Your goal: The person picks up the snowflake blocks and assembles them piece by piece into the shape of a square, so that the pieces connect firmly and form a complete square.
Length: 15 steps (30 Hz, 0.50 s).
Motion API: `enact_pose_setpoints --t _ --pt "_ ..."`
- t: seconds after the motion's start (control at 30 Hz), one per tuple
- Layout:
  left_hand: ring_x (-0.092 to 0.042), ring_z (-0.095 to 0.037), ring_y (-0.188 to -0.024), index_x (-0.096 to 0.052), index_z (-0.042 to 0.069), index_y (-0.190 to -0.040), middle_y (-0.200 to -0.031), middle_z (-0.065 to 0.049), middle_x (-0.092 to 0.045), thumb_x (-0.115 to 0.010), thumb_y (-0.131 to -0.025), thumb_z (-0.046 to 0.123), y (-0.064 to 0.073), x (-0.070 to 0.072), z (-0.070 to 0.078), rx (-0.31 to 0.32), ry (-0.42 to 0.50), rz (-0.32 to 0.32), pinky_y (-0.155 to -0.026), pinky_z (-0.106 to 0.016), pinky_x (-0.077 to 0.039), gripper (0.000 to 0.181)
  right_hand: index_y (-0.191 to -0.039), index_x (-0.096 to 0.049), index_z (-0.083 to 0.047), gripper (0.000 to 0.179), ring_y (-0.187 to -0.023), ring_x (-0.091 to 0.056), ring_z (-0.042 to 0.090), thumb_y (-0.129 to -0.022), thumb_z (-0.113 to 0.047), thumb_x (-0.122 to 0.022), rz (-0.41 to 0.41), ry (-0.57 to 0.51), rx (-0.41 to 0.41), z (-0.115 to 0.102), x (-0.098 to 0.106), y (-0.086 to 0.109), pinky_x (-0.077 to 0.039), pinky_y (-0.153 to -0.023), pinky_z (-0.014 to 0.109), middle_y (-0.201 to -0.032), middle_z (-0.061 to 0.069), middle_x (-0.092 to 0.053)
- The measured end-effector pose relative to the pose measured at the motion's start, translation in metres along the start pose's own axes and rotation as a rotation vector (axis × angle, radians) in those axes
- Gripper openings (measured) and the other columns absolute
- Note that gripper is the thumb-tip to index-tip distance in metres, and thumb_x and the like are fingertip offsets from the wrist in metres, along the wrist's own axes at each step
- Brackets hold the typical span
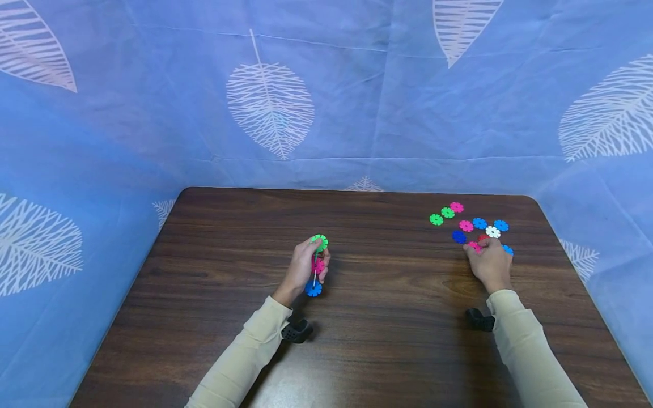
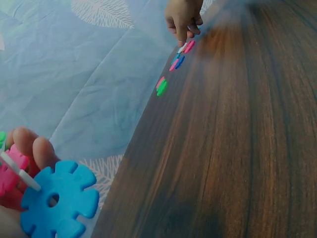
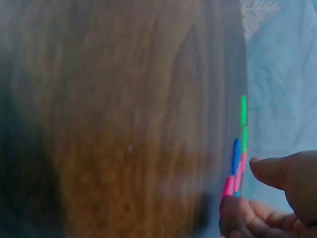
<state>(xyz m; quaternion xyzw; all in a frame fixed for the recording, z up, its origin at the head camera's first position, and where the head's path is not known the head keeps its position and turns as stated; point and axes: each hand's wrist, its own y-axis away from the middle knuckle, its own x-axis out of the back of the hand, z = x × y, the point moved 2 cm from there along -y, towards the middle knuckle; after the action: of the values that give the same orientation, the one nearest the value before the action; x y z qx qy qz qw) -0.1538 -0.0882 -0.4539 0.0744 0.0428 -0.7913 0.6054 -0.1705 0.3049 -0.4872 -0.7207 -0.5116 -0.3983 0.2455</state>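
Observation:
My left hand point(image 1: 300, 267) grips a short chain of notched plastic discs above the table. A green disc point(image 1: 321, 242) is at its top, a pink disc point(image 1: 318, 265) at mid-chain, and a blue disc point(image 2: 74, 193) at the lower end. A white disc point(image 2: 19, 170), seen edge-on, joins the pink and blue ones. Over at the loose discs, my right hand point(image 1: 491, 266) reaches down with its fingertips among them. Nearest to it are a pink disc point(image 1: 474, 246), a red disc point(image 1: 483, 238) and a white disc point(image 1: 492, 232). In the right wrist view the thumb stands apart from the fingers.
Other loose discs lie at the table's back right: two green point(image 1: 441, 216), two pink point(image 1: 461, 216) and several blue point(image 1: 479, 223). The dark wooden table point(image 1: 377, 317) ends at a blue leaf-patterned cloth point(image 1: 347, 102). Each wrist wears a black device point(image 1: 297, 331).

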Motion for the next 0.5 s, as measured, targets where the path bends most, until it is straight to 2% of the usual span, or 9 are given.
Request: enact_pose_setpoints --t 0.1,0.23,0.37,0.5 --pt "-0.045 -0.014 -0.039 -0.046 0.000 -0.079 -0.061 -0.006 -0.047 -0.030 -0.104 0.039 -0.001 0.000 0.000 0.045 -0.065 0.063 -0.038 -0.025 -0.043 0.049 -0.119 -0.044 0.017 0.058 -0.120 -0.034 0.055 -0.095 -0.035 -0.050 -0.024 -0.004 -0.086 0.007 -0.001 -0.005 -0.028 -0.102 0.060 -0.120 0.038 -0.046" --pt "-0.045 -0.015 -0.039 -0.043 0.000 -0.085 -0.062 -0.007 -0.047 -0.029 -0.104 0.035 -0.002 0.000 0.001 0.050 -0.074 0.084 -0.039 -0.025 -0.044 0.042 -0.105 -0.049 0.015 0.055 -0.117 -0.036 0.056 -0.094 -0.039 -0.051 -0.047 0.038 -0.130 0.011 -0.001 -0.010 -0.032 -0.097 0.061 -0.118 0.037 -0.046" --pt "-0.044 -0.016 -0.038 -0.040 0.002 -0.092 -0.064 -0.008 -0.047 -0.029 -0.105 0.025 0.000 -0.003 0.009 0.031 -0.058 0.090 -0.038 -0.024 -0.042 0.029 -0.100 -0.051 0.014 0.052 -0.112 -0.039 0.055 -0.094 -0.037 -0.052 -0.080 0.093 -0.128 0.009 0.000 -0.013 -0.038 -0.091 0.060 -0.115 0.036 -0.048" --pt "-0.042 -0.015 -0.039 -0.040 0.001 -0.092 -0.066 -0.009 -0.047 -0.028 -0.105 0.019 0.006 -0.006 0.021 0.008 -0.076 0.103 -0.038 -0.022 -0.039 0.025 -0.108 -0.051 0.016 0.051 -0.111 -0.040 0.054 -0.093 -0.032 -0.054 -0.098 0.111 -0.107 0.008 0.002 -0.016 -0.037 -0.090 0.059 -0.115 0.036 -0.049"
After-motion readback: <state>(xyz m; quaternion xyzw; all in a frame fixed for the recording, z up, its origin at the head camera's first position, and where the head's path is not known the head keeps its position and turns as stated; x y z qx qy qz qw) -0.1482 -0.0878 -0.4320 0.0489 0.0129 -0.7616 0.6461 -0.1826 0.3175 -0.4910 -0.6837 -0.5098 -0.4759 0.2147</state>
